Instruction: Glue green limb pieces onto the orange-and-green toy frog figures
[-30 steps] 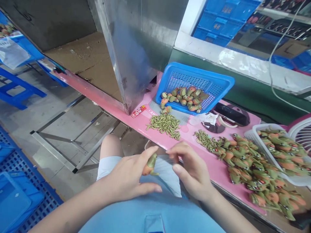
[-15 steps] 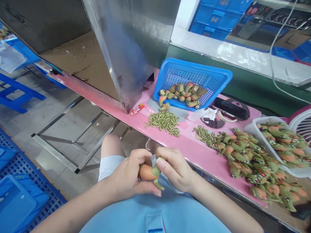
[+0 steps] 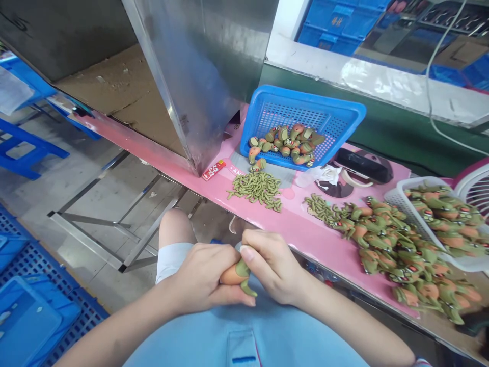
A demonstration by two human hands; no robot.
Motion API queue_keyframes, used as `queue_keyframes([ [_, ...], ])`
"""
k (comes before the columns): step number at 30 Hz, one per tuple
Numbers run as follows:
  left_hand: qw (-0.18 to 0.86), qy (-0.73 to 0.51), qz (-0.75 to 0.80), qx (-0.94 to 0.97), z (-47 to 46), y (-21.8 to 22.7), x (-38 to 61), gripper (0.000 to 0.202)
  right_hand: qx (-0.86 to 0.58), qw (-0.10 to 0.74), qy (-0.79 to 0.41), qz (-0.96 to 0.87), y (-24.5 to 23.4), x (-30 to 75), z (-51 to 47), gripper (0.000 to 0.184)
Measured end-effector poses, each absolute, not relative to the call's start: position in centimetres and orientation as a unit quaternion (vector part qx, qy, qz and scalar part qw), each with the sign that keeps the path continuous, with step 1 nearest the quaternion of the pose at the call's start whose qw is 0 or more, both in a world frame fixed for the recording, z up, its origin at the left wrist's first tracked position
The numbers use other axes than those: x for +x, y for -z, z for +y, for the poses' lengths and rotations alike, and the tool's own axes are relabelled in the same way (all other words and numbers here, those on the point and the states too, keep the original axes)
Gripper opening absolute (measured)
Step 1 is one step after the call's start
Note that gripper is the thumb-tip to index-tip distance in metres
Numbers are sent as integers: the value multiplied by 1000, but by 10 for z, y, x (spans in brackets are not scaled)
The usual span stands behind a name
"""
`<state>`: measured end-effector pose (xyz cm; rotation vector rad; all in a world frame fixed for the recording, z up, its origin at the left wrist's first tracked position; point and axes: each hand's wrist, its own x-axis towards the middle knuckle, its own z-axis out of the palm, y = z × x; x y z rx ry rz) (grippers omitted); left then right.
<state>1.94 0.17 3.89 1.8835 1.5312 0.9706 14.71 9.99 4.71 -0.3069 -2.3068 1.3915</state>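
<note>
Over my lap, my left hand is wrapped round a green and orange toy figure, with a small green limb sticking out below. My right hand is closed at the figure's upper right end, thumb and fingers pinched together there. Whatever sits between those fingertips is mostly hidden. Ahead on the pink table top lies a pile of small curved green pieces. Behind it a blue basket holds several limbless green and orange figures.
Right of me, a heap of figures with limbs covers the table beside a white basket of more figures. A smaller pile of green pieces adjoins it. A metal cabinet stands at left; a fan is far right.
My left fingers have closed further over the top of the figure. My right hand has shifted slightly left, still pinching at its end. The view has moved a little.
</note>
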Motion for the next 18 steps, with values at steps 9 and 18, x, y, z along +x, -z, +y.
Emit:
queue_keyframes([
  [9,356,-439,541,623,1,-38,20,49,-94,207,-510,-830,-51,146,105,31],
  [18,602,-575,405,378,-5,-15,29,53,-80,148,-664,-729,-50,147,109,21],
])
